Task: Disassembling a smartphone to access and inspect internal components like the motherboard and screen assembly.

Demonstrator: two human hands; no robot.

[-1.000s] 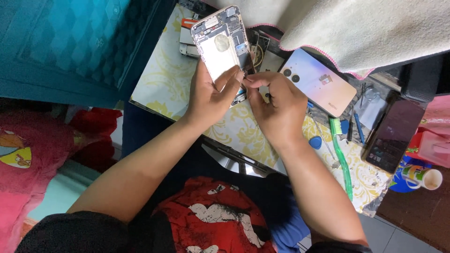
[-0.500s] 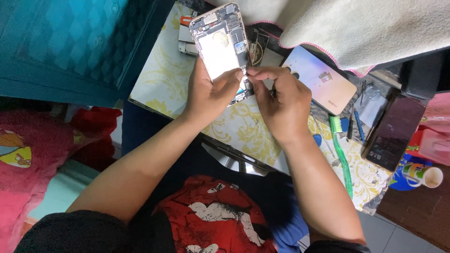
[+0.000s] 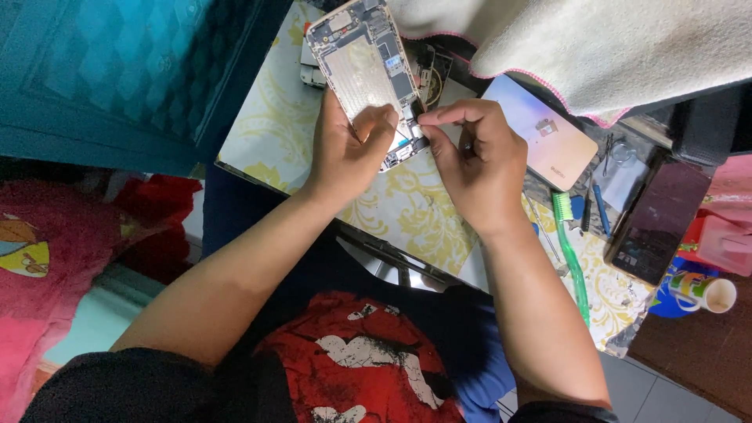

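An opened phone body (image 3: 362, 61) with its back removed lies on the yellow-patterned table (image 3: 407, 211), circuit boards and a pale battery showing. My left hand (image 3: 348, 145) grips its near end, thumb on the battery. My right hand (image 3: 474, 160) pinches with thumb and forefinger at the phone's lower right corner; what it pinches is too small to tell.
A pastel phone back cover (image 3: 540, 141) lies right of my hands. Further right are a green toothbrush (image 3: 572, 251), small tools (image 3: 599, 207), a dark phone screen (image 3: 654, 227) and a mug (image 3: 705, 291). A cream towel (image 3: 595, 47) overhangs the table's far side.
The view has shifted a little. Both hands stay on the phone's near end; my right fingers have moved slightly up along its right edge.
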